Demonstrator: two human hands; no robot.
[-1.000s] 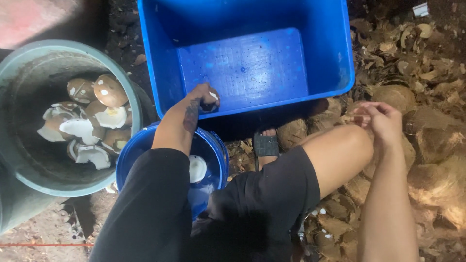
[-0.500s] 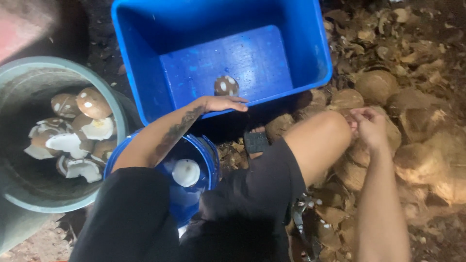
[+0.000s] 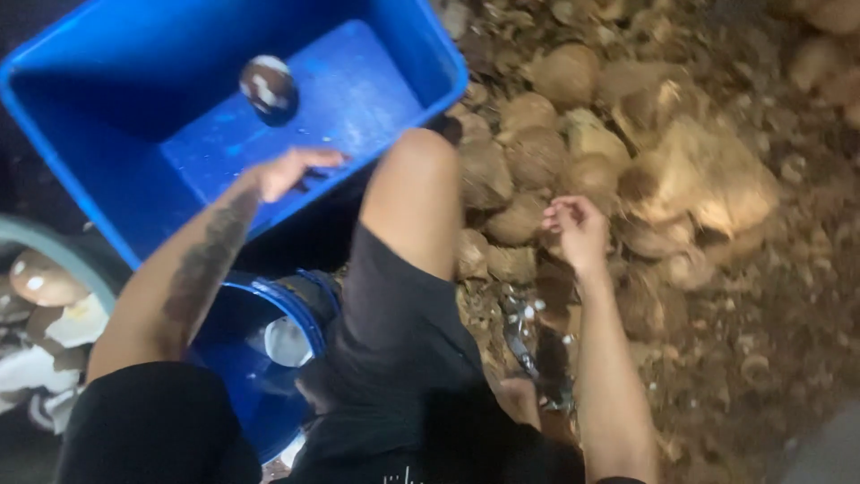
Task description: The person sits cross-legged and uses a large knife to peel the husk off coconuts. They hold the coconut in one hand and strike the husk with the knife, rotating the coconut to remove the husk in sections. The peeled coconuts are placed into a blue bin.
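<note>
Two bare hands work over a heap of coconut husks: the left hand hovers over the near rim of a blue plastic crate, its grip spread and empty, while a rounded brown coconut piece with pale patches lies on the crate floor just beyond the fingertips. To the right of that grip, past a bent knee, the right hand curls loosely above the husked coconuts; whether it pinches anything cannot be told. Judged from here, dropping pieces low into the crate avoids bounce. Below the left forearm sits a round blue bucket.
</note>
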